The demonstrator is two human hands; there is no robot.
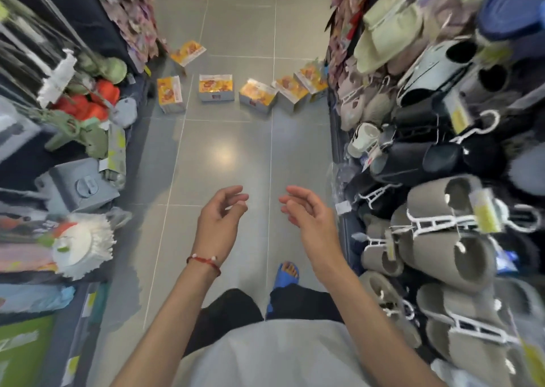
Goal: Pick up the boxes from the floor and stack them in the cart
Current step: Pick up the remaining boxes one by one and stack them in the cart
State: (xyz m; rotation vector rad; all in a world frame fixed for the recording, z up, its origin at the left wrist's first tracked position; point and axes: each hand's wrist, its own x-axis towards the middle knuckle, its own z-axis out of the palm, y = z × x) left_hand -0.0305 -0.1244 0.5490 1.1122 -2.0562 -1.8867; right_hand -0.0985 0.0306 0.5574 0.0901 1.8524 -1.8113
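Boxes (216, 87), orange and yellow, lie strewn across the aisle floor (236, 156), well ahead of a person's fingers (240, 196). The left hand (219, 218), a red bracelet (205, 261) at its wrist, and the right hand (306, 209) hover apart, fingers loosely curled, holding nothing. Slippers (448, 239) crowd the right-hand rack.

Yellow and orange against grey.
Yellow-orange print atop the boxes (216, 87), pale grey on their sides; grey on the floor (224, 156), with pale grout lines. Red with white beads on the bracelet (203, 261), blue on the sandal (287, 274), black on the trousers (230, 307). Taupe, black and pale green among the slippers (436, 251), white on the hangers (430, 224).
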